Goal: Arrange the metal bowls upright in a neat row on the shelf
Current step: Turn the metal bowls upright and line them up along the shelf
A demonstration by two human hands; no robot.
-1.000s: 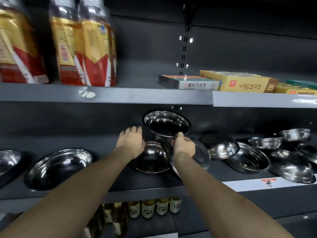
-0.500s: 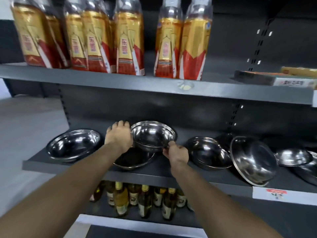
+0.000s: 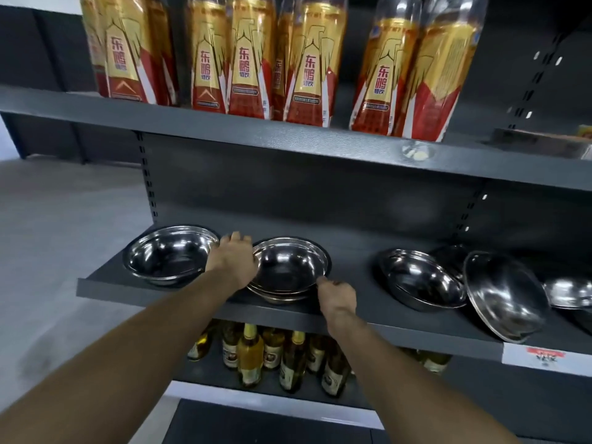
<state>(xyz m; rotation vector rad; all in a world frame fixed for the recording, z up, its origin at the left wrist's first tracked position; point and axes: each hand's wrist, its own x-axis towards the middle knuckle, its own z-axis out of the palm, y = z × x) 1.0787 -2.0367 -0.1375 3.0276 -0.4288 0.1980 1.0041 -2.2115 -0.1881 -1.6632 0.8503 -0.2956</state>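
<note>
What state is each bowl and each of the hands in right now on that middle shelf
Leftmost bowl: upright, standing alone.
Top bowl: upright, nested in another bowl, gripped at both rims.
Lower bowl: upright, beneath it.
Tilted bowl: leaning, not upright.
On-edge bowl: standing on its rim.
Left hand: gripping.
Right hand: pinching the rim.

Left hand curled; right hand pinching.

Dim overhead light, glare on bowls, edges warped.
</note>
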